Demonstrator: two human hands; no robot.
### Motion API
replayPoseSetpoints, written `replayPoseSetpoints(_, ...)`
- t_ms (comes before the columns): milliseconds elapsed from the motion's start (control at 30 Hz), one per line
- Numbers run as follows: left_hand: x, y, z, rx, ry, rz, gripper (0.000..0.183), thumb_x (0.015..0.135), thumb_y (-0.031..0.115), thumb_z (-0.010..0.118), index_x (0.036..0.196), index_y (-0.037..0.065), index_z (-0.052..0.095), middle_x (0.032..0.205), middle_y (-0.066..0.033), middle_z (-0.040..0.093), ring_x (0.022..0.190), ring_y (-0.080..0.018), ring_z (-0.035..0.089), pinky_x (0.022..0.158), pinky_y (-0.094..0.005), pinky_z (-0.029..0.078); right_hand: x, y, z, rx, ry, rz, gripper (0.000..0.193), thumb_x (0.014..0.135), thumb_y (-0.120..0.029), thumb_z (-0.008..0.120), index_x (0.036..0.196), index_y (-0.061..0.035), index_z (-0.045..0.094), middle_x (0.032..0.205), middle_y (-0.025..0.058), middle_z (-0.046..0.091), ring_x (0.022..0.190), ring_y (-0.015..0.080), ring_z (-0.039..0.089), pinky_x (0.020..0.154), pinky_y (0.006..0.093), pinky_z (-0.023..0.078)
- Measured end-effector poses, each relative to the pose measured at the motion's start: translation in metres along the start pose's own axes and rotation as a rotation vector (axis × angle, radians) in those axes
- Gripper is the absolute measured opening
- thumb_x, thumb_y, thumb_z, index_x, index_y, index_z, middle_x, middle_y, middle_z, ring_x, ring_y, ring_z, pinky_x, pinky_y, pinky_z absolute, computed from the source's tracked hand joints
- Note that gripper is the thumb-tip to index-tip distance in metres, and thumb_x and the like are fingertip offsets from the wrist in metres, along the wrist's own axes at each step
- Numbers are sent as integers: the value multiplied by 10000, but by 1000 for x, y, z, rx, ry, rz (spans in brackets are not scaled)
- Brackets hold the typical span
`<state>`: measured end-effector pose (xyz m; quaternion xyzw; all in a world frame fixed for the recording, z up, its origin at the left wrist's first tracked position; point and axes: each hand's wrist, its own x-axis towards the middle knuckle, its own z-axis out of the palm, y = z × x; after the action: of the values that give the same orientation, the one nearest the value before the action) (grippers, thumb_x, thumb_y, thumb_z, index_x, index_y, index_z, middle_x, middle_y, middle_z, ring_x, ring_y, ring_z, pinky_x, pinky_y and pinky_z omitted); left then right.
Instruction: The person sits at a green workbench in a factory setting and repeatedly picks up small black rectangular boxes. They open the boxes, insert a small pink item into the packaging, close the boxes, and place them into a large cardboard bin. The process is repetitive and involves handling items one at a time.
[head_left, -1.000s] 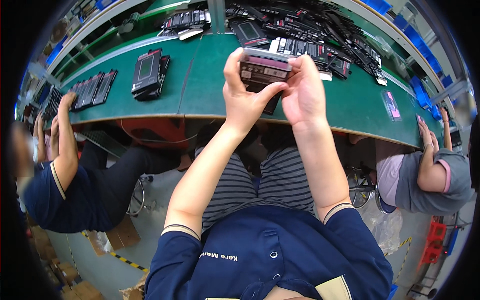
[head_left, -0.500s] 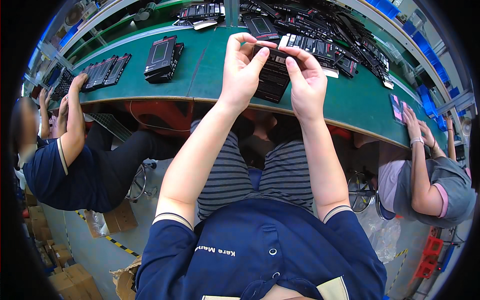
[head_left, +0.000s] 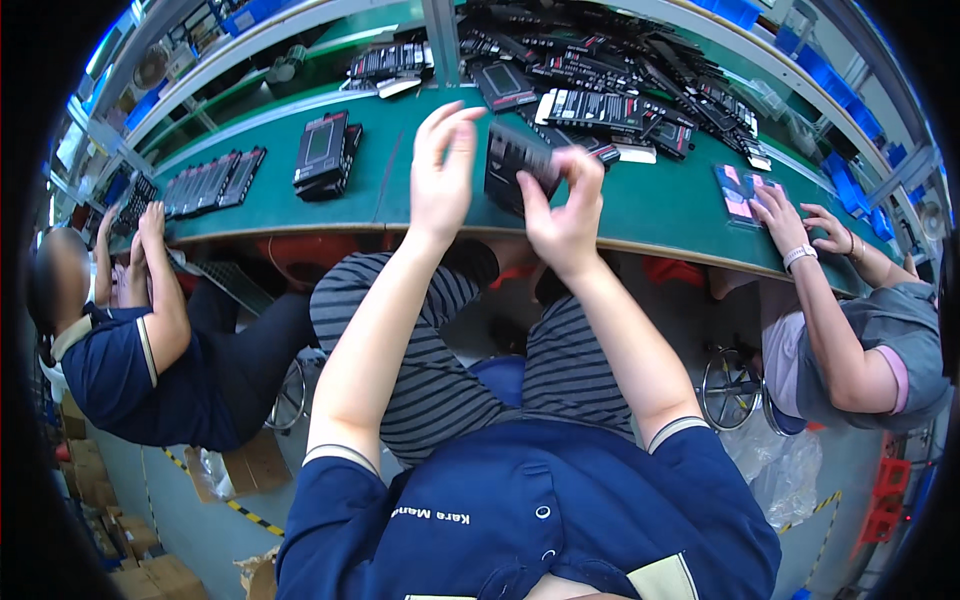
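Over the front of the green workbench, my right hand (head_left: pixel 566 212) grips a flat black box (head_left: pixel 512 165) by its right side, thumb on the near face. The box stands tilted, and its print is smeared by motion. My left hand (head_left: pixel 443 170) is raised just left of the box, apart from it, with its fingers spread and nothing in them. Behind the box lies a heap of similar black boxes (head_left: pixel 590 110). A short stack of black boxes (head_left: pixel 322 155) sits on the bench left of my left hand.
A row of black boxes (head_left: pixel 215 183) lies at the left, beside a co-worker (head_left: pixel 140 340). Another co-worker (head_left: pixel 850 345) at the right handles pink-and-dark flat pieces (head_left: pixel 738 195). A metal post (head_left: pixel 441 45) rises behind my hands. The bench edge (head_left: pixel 380 231) runs before me.
My left hand has let go of the box and moved left. My right hand has drawn the box slightly down and turned it. The right co-worker's hands have moved towards the pink pieces.
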<state>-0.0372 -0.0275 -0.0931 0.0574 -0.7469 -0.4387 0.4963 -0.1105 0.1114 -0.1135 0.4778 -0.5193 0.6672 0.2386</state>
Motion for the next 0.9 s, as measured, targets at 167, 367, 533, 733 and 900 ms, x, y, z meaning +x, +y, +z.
replayPoseSetpoints(167,6,30,-39,-325,-221,-755,724,882,45,665,1505,-17,301,1364,-178,511,1088,-207,620,891,-354,528,-4,-27,0,-123,-471,-250,266,707,-123,811,756,-51,560,1066,128,689,1049,335,650,908,456,499)
replayPoseSetpoints(367,76,-40,-149,112,206,-315,541,863,110,689,1364,-13,525,1274,-204,602,1086,-262,628,899,-341,508,3,40,-64,-971,-370,-2,419,842,-375,705,1077,-31,665,1253,244,596,1284,376,494,1087,511,358)
replayPoseSetpoints(533,76,-67,-170,1229,95,-566,531,855,387,707,1344,207,600,1452,-209,406,1328,-440,369,1024,-627,349,-2,22,-49,-1148,-518,168,630,913,-548,552,1310,-60,583,1334,224,554,1352,396,404,1163,530,238)
replayPoseSetpoints(733,3,-3,-12,643,-308,52,503,885,390,667,1230,26,621,1348,-266,517,1271,-426,476,1076,-480,379,-16,-2,-35,-339,-427,72,191,854,-173,694,996,-48,671,1035,143,690,1000,322,642,902,420,507)
replayPoseSetpoints(900,-27,-1,12,758,-751,158,709,823,543,674,1435,224,511,1545,-224,339,1408,-517,280,1142,-559,287,7,47,-136,-906,-50,66,168,818,-123,701,950,-25,664,1114,206,657,1121,367,593,983,460,455)
